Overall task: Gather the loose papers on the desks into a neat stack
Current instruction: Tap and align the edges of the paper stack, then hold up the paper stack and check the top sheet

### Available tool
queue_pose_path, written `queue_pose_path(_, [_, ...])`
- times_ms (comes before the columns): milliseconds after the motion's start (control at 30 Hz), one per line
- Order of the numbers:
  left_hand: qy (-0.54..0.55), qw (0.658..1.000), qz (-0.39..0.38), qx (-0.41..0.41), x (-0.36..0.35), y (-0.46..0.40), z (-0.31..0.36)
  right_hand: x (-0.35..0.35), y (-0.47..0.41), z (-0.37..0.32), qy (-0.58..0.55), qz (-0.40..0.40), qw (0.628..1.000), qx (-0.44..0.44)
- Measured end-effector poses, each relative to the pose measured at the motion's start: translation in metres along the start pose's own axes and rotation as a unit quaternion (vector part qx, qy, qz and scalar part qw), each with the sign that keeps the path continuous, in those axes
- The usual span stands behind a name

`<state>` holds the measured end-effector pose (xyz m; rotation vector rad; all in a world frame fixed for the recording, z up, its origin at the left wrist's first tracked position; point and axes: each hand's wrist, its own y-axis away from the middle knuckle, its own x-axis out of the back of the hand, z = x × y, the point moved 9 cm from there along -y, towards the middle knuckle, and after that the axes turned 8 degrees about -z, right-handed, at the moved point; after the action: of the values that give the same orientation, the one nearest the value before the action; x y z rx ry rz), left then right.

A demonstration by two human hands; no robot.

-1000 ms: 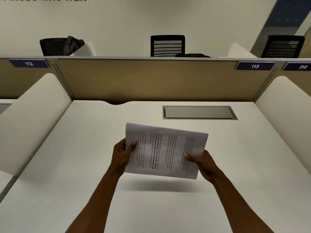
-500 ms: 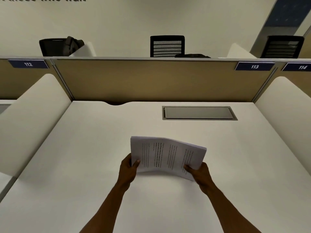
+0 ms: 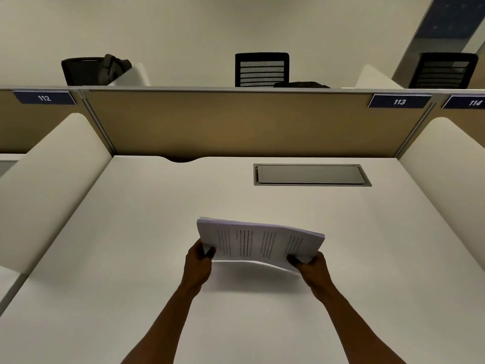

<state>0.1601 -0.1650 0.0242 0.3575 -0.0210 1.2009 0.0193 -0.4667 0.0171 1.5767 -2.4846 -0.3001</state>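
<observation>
- Left hand (image 3: 197, 264) pinches the near left corner of the paper stack (image 3: 258, 243), thumb on top.
- Right hand (image 3: 312, 266) grips the near right corner likewise.
- The stack, printed side up, sags between them just above the white desk (image 3: 131, 232).

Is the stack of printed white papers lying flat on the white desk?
No, the stack of printed white papers is gripped by left hand and right hand, near edge above white desk.

A: Where does the head camera look from?
B: From above the near edge of the desk (image 3: 126, 232), facing forward and down toward the far partition (image 3: 236, 122).
A: Other views?
B: Just this one.
</observation>
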Motion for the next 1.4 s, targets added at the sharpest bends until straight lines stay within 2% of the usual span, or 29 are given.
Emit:
queue_pose_path(233, [-0.038, 0.999, -0.018, 0.032, -0.007, 0.003, -0.013, 0.007, -0.001, 0.018, 0.06, 0.005, 0.998, -0.01])
queue_pose_path(400, [-0.045, 0.998, -0.029, 0.037, -0.004, 0.001, -0.007, 0.011, -0.003, -0.002, 0.116, -0.006, 0.993, 0.013])
queue_pose_path(533, [-0.016, 0.999, -0.043, 0.026, -0.003, 0.006, -0.005, 0.009, -0.008, -0.035, 0.127, -0.066, 0.989, 0.035])
queue_pose_path(633, [0.029, 0.997, -0.05, 0.045, -0.005, 0.013, -0.015, 0.008, -0.014, -0.065, 0.1, -0.109, 0.988, 0.042])
queue_pose_path(767, [0.063, 0.993, -0.071, 0.07, -0.011, 0.021, -0.027, 0.0, -0.021, -0.107, 0.124, -0.169, 0.977, 0.047])
queue_pose_path(833, [0.04, 0.996, -0.043, 0.069, -0.005, 0.022, -0.022, -0.004, -0.026, -0.124, 0.142, -0.188, 0.971, 0.043])
queue_pose_path(900, [-0.013, 0.998, 0.03, 0.046, 0.013, 0.021, -0.002, -0.008, -0.031, -0.14, 0.155, -0.207, 0.965, 0.038])
queue_pose_path(967, [-0.068, 0.992, 0.099, -0.025, 0.033, 0.019, 0.034, -0.013, -0.035, -0.153, 0.171, -0.232, 0.957, 0.033])
queue_pose_path(1033, [-0.148, 0.973, 0.127, -0.126, 0.044, 0.019, 0.083, -0.019, -0.038, -0.166, 0.188, -0.257, 0.948, 0.03])
queue_pose_path(1133, [-0.225, 0.949, 0.058, -0.212, 0.038, 0.016, 0.149, -0.032, -0.042, -0.184, 0.223, -0.292, 0.929, 0.029])
queue_pose_path(1200, [-0.238, 0.951, -0.036, -0.192, 0.029, 0.007, 0.165, -0.042, -0.045, -0.196, 0.246, -0.318, 0.915, 0.028])
queue_pose_path(1267, [-0.251, 0.952, -0.095, -0.151, 0.025, 0.001, 0.167, -0.052, -0.048, -0.207, 0.261, -0.342, 0.903, 0.025])
queue_pose_path(1400, [-0.253, 0.955, -0.11, -0.106, 0.026, 0.004, 0.161, -0.066, -0.049, -0.223, 0.262, -0.379, 0.887, 0.02])
